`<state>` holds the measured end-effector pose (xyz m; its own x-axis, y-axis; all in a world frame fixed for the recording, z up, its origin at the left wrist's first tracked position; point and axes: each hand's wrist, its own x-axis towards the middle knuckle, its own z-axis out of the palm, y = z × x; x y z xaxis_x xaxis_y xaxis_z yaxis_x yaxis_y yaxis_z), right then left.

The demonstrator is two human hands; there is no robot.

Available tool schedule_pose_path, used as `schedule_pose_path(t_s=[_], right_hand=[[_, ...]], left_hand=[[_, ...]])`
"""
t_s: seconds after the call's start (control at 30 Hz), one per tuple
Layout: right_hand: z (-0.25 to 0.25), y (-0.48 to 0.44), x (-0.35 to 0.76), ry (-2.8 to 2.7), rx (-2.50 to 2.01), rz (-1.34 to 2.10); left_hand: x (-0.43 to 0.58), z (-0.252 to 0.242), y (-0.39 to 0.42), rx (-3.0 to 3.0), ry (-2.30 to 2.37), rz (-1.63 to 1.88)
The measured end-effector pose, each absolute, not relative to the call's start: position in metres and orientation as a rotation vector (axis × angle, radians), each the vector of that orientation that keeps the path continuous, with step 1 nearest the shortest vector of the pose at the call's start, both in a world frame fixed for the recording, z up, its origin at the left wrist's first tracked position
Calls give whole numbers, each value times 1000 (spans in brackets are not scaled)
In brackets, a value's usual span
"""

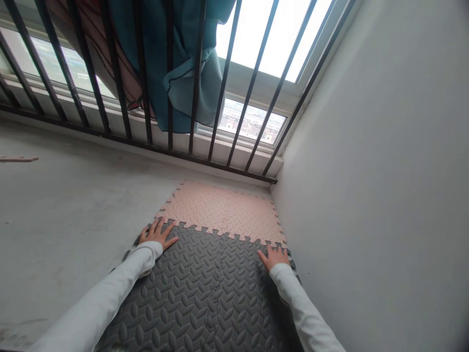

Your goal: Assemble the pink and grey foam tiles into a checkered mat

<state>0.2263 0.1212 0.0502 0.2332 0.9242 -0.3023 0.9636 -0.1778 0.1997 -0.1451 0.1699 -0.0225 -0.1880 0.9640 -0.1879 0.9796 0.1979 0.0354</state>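
Observation:
My left hand [157, 234] lies with fingers spread on the far left corner of the dark grey foam mat [205, 278], its fingertips at the toothed edge. At the far right corner of the same mat rests my right hand [274, 256], fingers apart and nothing held. Beyond both hands lies the pink foam mat [200, 205], flat on the floor, with a jigsaw seam running across its middle. The toothed edges of the pink and grey mats meet along a line between my hands; I cannot tell whether every tooth is fully seated.
A white wall [381, 195] rises close along the right side. Dark metal railings [190, 98] stand in front of the window at the back, with teal and pinkish cloth [157, 63] hanging behind them. Concrete floor [73, 205] extends left, where a thin pink strip [18, 159] lies.

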Motion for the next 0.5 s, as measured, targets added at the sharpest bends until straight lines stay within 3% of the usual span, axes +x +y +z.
schedule_pose_path(t_s=[0.27,0.5], right_hand=[[52,-16,221,1655,2064,-437],[33,-43,204,1695,2066,-297]], left_hand=[[-152,-39,176,1913,2300,-66],[-126,4,166,1832,2318,-166]])
